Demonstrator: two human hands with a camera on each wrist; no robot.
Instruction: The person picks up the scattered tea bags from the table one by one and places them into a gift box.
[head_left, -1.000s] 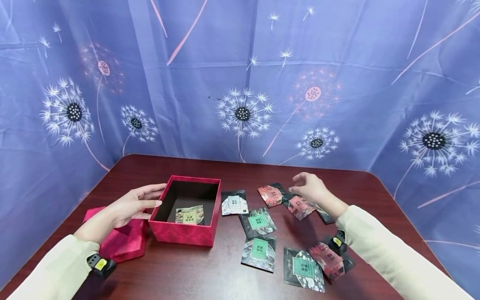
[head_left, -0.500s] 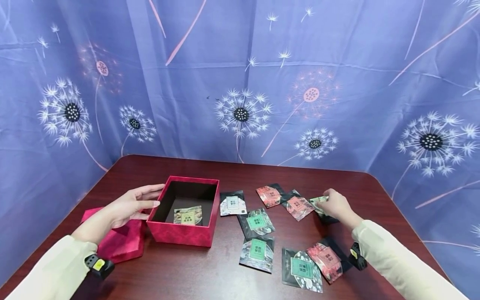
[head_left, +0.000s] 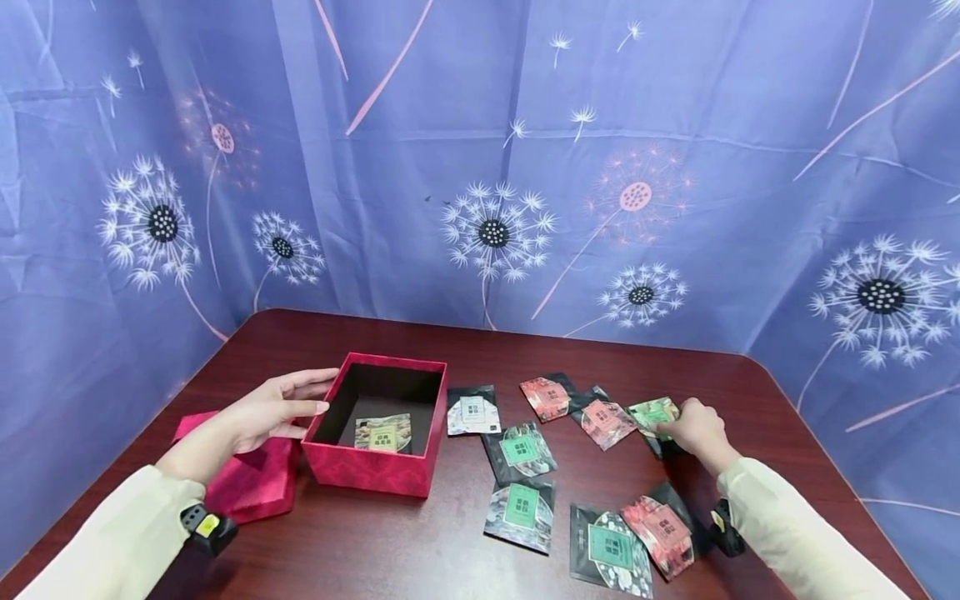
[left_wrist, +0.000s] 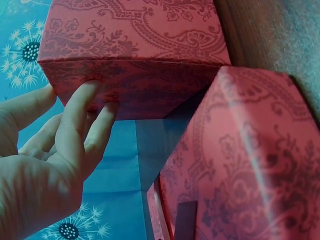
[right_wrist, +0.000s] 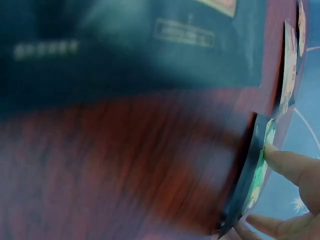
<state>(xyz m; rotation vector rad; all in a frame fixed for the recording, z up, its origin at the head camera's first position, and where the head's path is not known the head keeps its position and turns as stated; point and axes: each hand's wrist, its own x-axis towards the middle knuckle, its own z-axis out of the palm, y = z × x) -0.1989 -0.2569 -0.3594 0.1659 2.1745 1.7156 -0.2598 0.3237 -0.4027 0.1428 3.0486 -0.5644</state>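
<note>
An open red patterned box (head_left: 367, 472) stands left of the table's middle, with one yellow-labelled sachet (head_left: 382, 433) lying inside. My left hand (head_left: 311, 398) rests with straight fingers against the box's left wall; in the left wrist view its fingertips (left_wrist: 92, 97) touch that box (left_wrist: 135, 50). To the right, my right hand (head_left: 667, 425) pinches a green-labelled sachet (head_left: 651, 412) and tilts it up off the table. The blurred right wrist view shows a finger (right_wrist: 292, 165) and thumb on that sachet's edge (right_wrist: 258, 170).
The red lid (head_left: 247, 483) lies left of the box, under my left forearm. Several sachets are scattered on the dark wooden table (head_left: 420, 550): a white one (head_left: 472, 412), red ones (head_left: 547, 396) (head_left: 603, 418) (head_left: 660, 527), green ones (head_left: 521, 450) (head_left: 521, 504) (head_left: 611, 546). Blue dandelion cloth surrounds the table.
My right hand moved right and down from above the red sachets to the green-labelled sachet and took hold of it. The left hand stayed at the box.
</note>
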